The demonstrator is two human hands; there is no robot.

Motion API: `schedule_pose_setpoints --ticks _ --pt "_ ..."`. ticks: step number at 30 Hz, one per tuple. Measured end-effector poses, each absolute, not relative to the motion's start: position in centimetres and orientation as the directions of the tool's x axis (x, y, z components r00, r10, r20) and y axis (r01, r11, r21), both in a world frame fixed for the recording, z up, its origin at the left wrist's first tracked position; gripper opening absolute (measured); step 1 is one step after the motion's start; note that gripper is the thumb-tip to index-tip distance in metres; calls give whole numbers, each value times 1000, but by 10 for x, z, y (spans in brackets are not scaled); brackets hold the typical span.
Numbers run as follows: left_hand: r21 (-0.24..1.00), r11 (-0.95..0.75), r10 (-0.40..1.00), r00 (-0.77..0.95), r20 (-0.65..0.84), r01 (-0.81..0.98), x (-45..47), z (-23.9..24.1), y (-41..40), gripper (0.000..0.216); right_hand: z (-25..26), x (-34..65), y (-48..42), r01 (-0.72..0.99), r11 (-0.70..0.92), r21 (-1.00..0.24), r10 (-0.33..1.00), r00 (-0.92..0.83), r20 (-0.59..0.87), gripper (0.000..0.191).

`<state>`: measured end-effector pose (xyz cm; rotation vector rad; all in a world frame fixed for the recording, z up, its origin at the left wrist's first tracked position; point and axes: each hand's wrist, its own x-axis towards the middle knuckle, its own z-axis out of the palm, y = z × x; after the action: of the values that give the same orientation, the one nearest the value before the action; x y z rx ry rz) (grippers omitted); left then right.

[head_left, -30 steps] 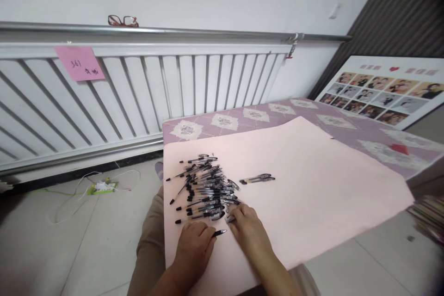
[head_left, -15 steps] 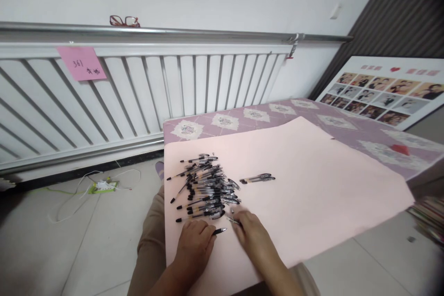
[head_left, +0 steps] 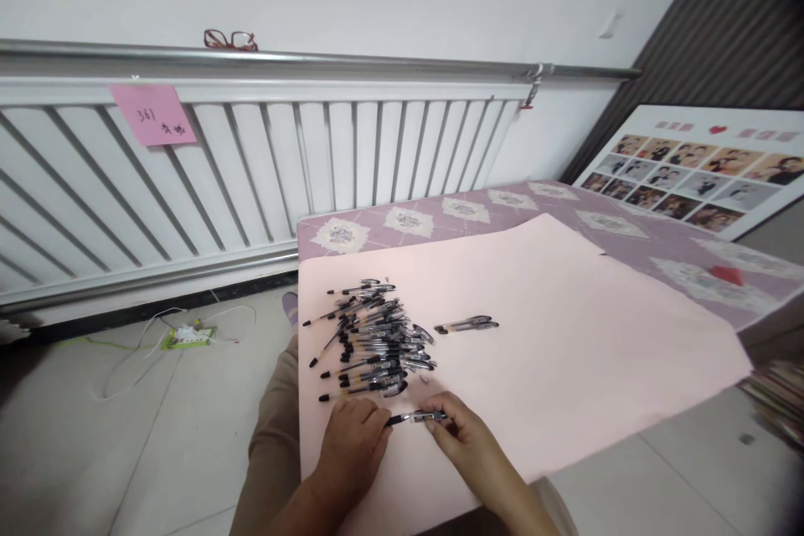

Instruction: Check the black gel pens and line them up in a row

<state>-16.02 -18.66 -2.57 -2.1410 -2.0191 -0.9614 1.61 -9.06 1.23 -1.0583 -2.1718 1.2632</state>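
Note:
My left hand (head_left: 355, 440) is closed round a black pen (head_left: 395, 420), whose tip end points right. In my right hand (head_left: 461, 431), a clear pen cap (head_left: 427, 416) is pinched between thumb and fingers. The cap's mouth meets the pen's tip; how far it goes over cannot be made out. Just beyond both hands lies a pile of pens (head_left: 373, 343), mostly with their black ends to the left, and several loose caps at its right side. A small pale piece (head_left: 424, 379) rests by the pile. Farther right, capped pens (head_left: 468, 325) lie side by side.
Pink paper (head_left: 578, 352) covers much of a table with a purple patterned cloth (head_left: 465, 209). Behind stands a white radiator (head_left: 352, 151) with a pink note (head_left: 154, 115); glasses (head_left: 231, 39) sit on the pipe above. A photo board (head_left: 691, 167) leans at right. A power strip (head_left: 190, 337) lies on the floor.
My right hand has brought the cap from beside the pile to the pen's tip. The small pale piece now lies apart from my fingers. My left hand stays put with the pen.

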Motion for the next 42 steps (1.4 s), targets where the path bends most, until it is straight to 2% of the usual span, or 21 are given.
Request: schedule_pose_setpoints --ticks 6,16,25,32,38,42 --pt "364 -176 874 -25 486 915 -160 -31 -186 16 9 3 -92 360 368 -857 734 -678 31 17" --pt "415 -142 886 -71 458 899 -160 -46 -187 31 8 -8 -95 304 391 -869 690 -722 58 20" --pt "401 -127 897 -67 437 907 -160 -46 -187 25 7 -12 -98 336 402 -852 679 -733 31 17" --pt "380 -142 850 -85 520 914 -162 -39 -187 21 5 -8 -95 354 388 -851 719 -694 39 14" --pt "338 -75 881 -97 463 938 -160 -34 -184 10 7 3 -91 378 365 -851 745 -666 24 13" --pt "328 -99 888 -65 455 939 -160 -40 -182 13 6 3 -90 371 376 -849 728 -685 24 14"
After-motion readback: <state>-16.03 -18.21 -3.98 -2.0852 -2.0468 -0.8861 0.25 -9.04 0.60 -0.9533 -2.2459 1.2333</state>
